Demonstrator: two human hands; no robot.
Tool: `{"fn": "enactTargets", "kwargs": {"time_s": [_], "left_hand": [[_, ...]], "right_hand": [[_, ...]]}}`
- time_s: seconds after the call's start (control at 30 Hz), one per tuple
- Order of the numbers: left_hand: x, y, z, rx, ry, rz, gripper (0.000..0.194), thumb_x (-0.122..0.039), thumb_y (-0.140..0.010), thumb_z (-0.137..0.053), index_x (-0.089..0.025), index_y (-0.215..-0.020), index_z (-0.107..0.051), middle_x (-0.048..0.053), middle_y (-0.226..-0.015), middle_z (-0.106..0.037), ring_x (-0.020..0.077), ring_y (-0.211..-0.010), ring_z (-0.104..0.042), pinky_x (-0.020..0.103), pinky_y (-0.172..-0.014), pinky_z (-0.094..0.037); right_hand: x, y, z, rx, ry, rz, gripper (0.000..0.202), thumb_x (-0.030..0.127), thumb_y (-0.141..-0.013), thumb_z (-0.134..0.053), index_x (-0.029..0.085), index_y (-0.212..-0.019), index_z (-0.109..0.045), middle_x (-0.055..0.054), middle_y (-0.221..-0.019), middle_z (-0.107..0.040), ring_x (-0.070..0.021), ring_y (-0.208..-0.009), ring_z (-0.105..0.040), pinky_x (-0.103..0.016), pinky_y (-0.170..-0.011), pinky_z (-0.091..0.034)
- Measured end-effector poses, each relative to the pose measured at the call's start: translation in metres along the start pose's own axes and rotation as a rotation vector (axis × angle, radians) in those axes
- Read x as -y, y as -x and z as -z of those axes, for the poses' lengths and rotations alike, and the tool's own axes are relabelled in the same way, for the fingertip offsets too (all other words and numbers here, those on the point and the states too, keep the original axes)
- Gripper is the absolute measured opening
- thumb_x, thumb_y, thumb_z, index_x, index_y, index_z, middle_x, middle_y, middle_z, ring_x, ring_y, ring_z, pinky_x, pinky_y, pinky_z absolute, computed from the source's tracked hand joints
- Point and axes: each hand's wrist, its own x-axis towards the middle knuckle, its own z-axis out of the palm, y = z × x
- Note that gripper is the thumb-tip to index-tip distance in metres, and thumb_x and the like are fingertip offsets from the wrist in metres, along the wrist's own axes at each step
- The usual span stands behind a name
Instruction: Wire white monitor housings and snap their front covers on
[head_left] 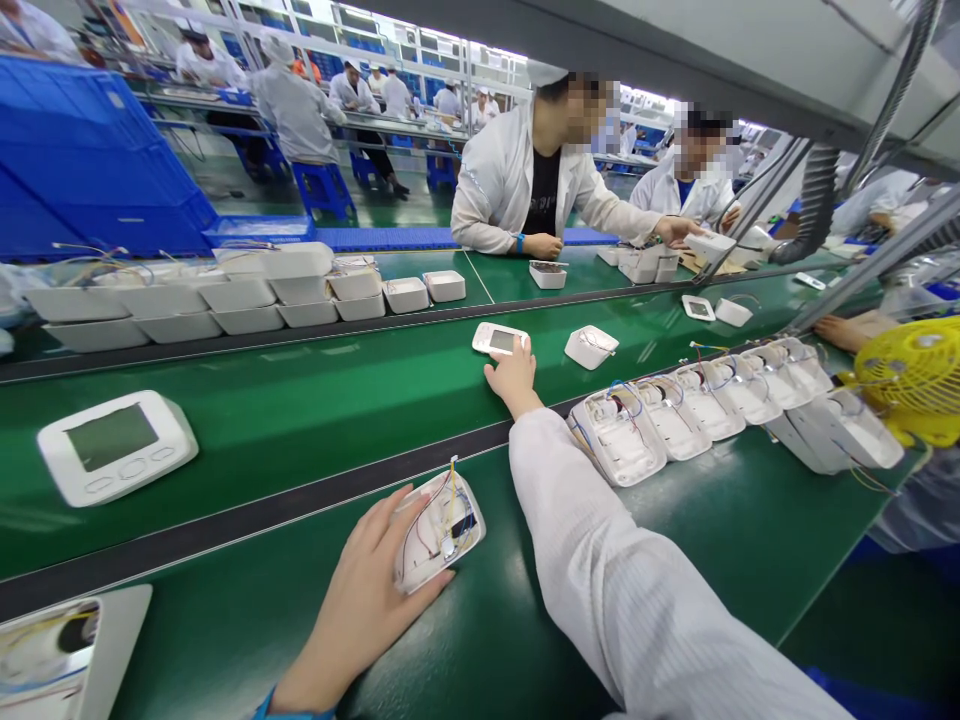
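Note:
My left hand (367, 580) is wrapped around a white plastic device housing (427, 560), thumb at its near side and fingers over its far left side. The housing's open inside faces up, showing thin red and yellow wires, a small connector and a dark part. My right hand (516, 378) is stretched forward over the green conveyor belt, thumb and fingers apart. Its fingertips are at the near edge of a white front panel with a grey display (486, 336), which lies face up; whether they grip it I cannot tell. Right of that hand is a white housing with wires (591, 347).
Open housings with wires (619, 435) stand in a row at right, near a yellow fan (911, 380). Another display unit (116, 445) lies on the belt at left. Stacked white housings (240, 292) line the far side. A co-worker (502, 190) holds a white part opposite.

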Motion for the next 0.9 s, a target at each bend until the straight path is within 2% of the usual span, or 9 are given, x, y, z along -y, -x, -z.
{"fn": "enactTargets", "kwargs": {"time_s": [0.17,0.3,0.43,0.57,0.63,0.7,0.77,0.83,0.9], "left_hand": [[0.0,0.001,0.001,0.003,-0.004,-0.015,0.077,-0.054,-0.079,-0.067,-0.027,-0.145,-0.036,0.014,-0.145,-0.046,0.0365,-0.128,-0.05,0.051,-0.102,-0.046],[0.0,0.0,0.0,0.005,-0.001,-0.01,0.077,-0.054,-0.078,-0.067,-0.026,-0.144,-0.037,0.014,-0.146,-0.045,0.0366,-0.129,-0.049,0.052,-0.102,-0.046],[0.001,0.0,-0.001,0.008,0.003,-0.003,0.076,-0.054,-0.079,-0.066,-0.025,-0.144,-0.037,0.015,-0.147,-0.044,0.0366,-0.13,-0.048,0.052,-0.102,-0.046],[0.001,0.002,-0.002,0.012,0.027,0.01,0.077,-0.054,-0.079,-0.066,-0.026,-0.145,-0.037,0.014,-0.148,-0.044,0.037,-0.131,-0.047,0.054,-0.103,-0.046],[0.002,0.003,-0.002,0.013,0.056,0.023,0.077,-0.054,-0.078,-0.067,-0.027,-0.144,-0.038,0.014,-0.148,-0.044,0.0376,-0.132,-0.047,0.055,-0.105,-0.044],[0.004,0.004,-0.001,0.015,0.115,0.04,0.078,-0.053,-0.078,-0.069,-0.027,-0.145,-0.038,0.013,-0.15,-0.043,0.038,-0.134,-0.045,0.056,-0.107,-0.043],[0.006,0.005,0.0,0.003,0.226,0.065,0.078,-0.051,-0.079,-0.068,-0.028,-0.146,-0.037,0.012,-0.151,-0.043,0.0374,-0.136,-0.044,0.056,-0.11,-0.04],[0.009,0.007,0.0,-0.064,0.379,0.132,0.072,-0.05,-0.083,-0.064,-0.029,-0.146,-0.038,0.01,-0.152,-0.044,0.0358,-0.139,-0.042,0.056,-0.115,-0.034],[0.012,0.01,-0.002,-0.207,0.596,0.251,0.065,-0.052,-0.088,-0.056,-0.029,-0.146,-0.039,0.007,-0.154,-0.042,0.0341,-0.144,-0.036,0.054,-0.121,-0.025]], "right_hand": [[0.003,-0.013,-0.005,0.109,-0.022,0.04,0.04,0.039,-0.094,-0.049,0.032,-0.13,-0.063,-0.005,-0.16,-0.029,-0.0296,-0.151,-0.009,-0.056,-0.117,-0.016],[0.004,-0.017,-0.008,0.171,-0.007,0.047,0.04,0.044,-0.093,-0.051,0.034,-0.129,-0.063,-0.005,-0.163,-0.024,-0.0312,-0.151,-0.012,-0.057,-0.116,-0.016],[0.012,-0.01,-0.008,0.173,0.018,0.061,0.047,0.048,-0.093,-0.05,0.032,-0.137,-0.056,-0.009,-0.162,-0.027,-0.0318,-0.148,-0.021,-0.057,-0.113,-0.024],[0.021,0.01,0.002,0.064,0.007,0.088,0.043,0.035,-0.095,-0.049,0.026,-0.136,-0.056,-0.009,-0.158,-0.035,-0.0312,-0.143,-0.029,-0.055,-0.11,-0.03],[0.023,0.021,0.013,-0.002,-0.027,0.109,0.044,0.027,-0.095,-0.046,0.026,-0.139,-0.053,-0.007,-0.154,-0.041,-0.0292,-0.136,-0.039,-0.051,-0.109,-0.033],[0.027,0.032,0.025,-0.047,-0.065,0.126,0.045,0.023,-0.097,-0.039,0.026,-0.141,-0.051,-0.007,-0.145,-0.053,-0.0249,-0.124,-0.051,-0.043,-0.105,-0.038],[0.034,0.045,0.036,-0.067,-0.145,0.142,0.043,0.024,-0.099,-0.036,0.025,-0.139,-0.053,-0.005,-0.126,-0.067,-0.0198,-0.107,-0.061,-0.035,-0.097,-0.045],[0.046,0.064,0.045,-0.049,-0.355,0.189,0.041,0.029,-0.099,-0.039,0.023,-0.136,-0.056,-0.003,-0.108,-0.072,-0.0162,-0.091,-0.065,-0.029,-0.084,-0.05],[0.062,0.092,0.053,0.087,-0.625,0.334,0.039,0.033,-0.097,-0.047,0.022,-0.133,-0.059,-0.003,-0.101,-0.073,-0.015,-0.08,-0.066,-0.027,-0.072,-0.052]]}}
